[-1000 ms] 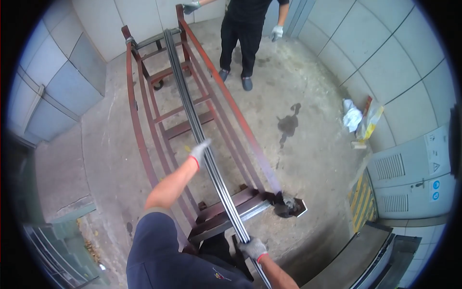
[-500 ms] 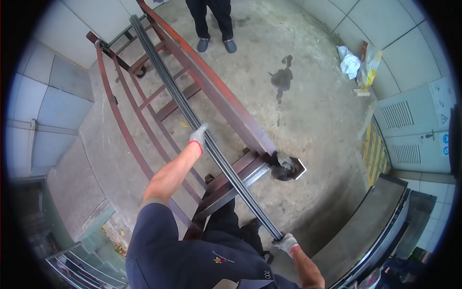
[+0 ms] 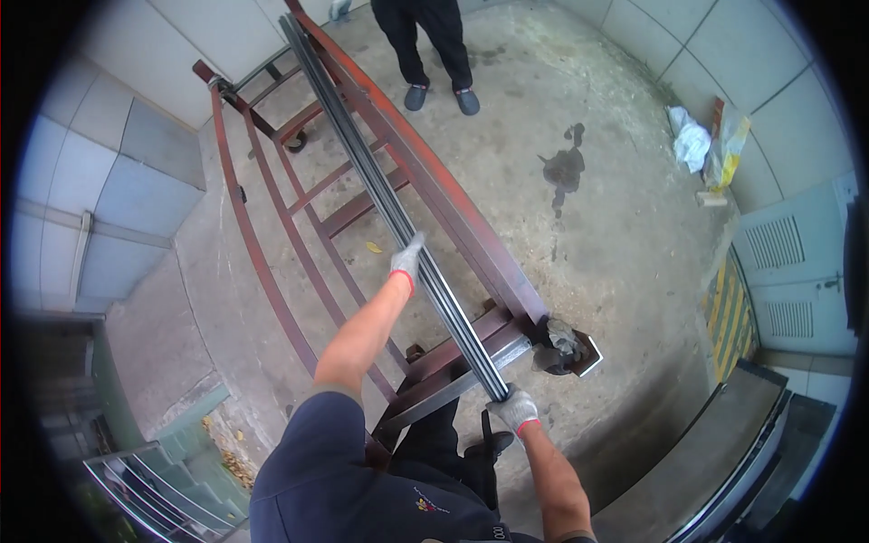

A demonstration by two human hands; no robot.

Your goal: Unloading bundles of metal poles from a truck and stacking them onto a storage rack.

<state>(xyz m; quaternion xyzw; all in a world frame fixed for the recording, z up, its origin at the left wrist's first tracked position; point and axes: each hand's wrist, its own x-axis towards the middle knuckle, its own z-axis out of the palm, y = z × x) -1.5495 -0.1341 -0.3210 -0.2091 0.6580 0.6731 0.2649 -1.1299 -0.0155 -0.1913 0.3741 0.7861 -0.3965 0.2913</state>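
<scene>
A bundle of long, dark grey metal profiles (image 3: pixel 367 176) lies slanting over a red-brown steel frame cart (image 3: pixel 434 190), from the far left down toward me. My left hand (image 3: pixel 408 257), in a light glove with a red cuff, is closed round the bundle about midway along it. At the near end my gloved right hand (image 3: pixel 514 409) grips the profiles' tip. Its fingers are partly hidden by the metal. Under the near end runs the cart's silvery crossbar (image 3: pixel 453 385).
Another person (image 3: pixel 425 45) stands beyond the cart. At the cart's near corner sits a grey wrapped bundle (image 3: pixel 563 348). White and yellow bags (image 3: pixel 711 145) lean by the right wall, above a grey cabinet (image 3: pixel 792 262). A long dark-topped bench (image 3: pixel 688 452) stands at lower right.
The near end of the profiles and my right hand have moved up and slightly left, nearer the cart's crossbar. Both hands keep their hold. The whole view has shifted somewhat.
</scene>
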